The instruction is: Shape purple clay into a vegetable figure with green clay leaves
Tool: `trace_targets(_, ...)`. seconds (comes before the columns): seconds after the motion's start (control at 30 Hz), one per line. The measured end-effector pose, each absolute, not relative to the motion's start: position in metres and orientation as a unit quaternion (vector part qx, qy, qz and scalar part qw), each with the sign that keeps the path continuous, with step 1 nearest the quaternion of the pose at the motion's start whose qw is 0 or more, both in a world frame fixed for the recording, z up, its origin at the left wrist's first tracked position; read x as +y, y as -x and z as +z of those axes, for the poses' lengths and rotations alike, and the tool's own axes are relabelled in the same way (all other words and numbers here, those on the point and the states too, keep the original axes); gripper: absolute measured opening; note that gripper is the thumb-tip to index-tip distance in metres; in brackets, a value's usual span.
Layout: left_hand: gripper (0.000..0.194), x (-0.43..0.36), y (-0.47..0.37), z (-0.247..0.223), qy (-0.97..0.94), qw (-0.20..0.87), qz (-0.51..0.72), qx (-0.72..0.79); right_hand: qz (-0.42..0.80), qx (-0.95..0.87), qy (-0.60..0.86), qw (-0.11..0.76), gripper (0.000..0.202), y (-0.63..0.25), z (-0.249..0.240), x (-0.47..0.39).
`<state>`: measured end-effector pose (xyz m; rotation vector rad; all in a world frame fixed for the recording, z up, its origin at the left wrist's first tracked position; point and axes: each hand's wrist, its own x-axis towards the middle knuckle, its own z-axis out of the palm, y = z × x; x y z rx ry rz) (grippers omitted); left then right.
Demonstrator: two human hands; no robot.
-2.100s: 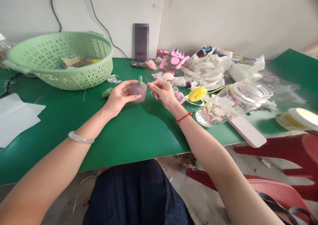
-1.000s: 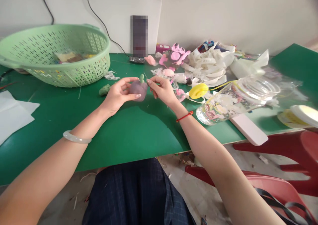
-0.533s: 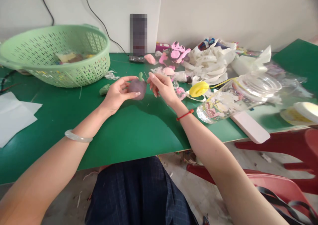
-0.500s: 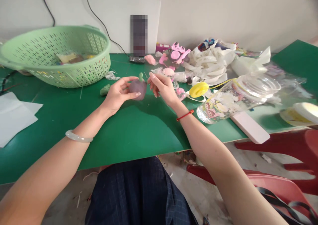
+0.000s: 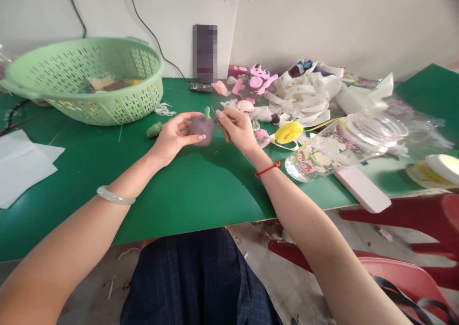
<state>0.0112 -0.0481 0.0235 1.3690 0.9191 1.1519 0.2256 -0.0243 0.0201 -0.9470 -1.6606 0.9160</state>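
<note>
A round purple clay ball [image 5: 202, 132] with a short green stem [image 5: 207, 112] on top is held in my left hand [image 5: 172, 136], fingers behind it and thumb across its front. Just to the right, my right hand [image 5: 236, 129] has thumb and forefinger pinched together close beside the stem. A thin sliver shows at those fingertips, too small to name. A lump of green clay [image 5: 154, 130] lies on the green table [image 5: 201, 196], left of my left hand.
A green plastic basket [image 5: 107, 107] stands at the back left, by white paper sheets [image 5: 25, 167]. To the right are pink clay pieces [image 5: 256, 82], crumpled white strips [image 5: 304, 95], a yellow lid [image 5: 289, 132], a clear jar [image 5: 322, 153] on its side and a pale flat case [image 5: 364, 189].
The whole view has shifted slightly. My right fingertips have come down a little beside the stem, while my left hand keeps its hold on the ball.
</note>
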Motion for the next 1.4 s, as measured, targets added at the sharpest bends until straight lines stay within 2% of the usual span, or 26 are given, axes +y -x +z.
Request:
trace_targets(0.37, 0.067, -0.045, -0.01, 0.02, -0.593, 0.515, 0.491, 0.376, 0.369, -0.676, 0.403, 0.495, 0.063, -0.221, 0.021, -0.027)
trace_targets(1.4, 0.066, -0.048, -0.012, 0.025, -0.581, 0.54, 0.483, 0.372, 0.352, -0.693, 0.381, 0.502, 0.062, -0.221, 0.031, -0.035)
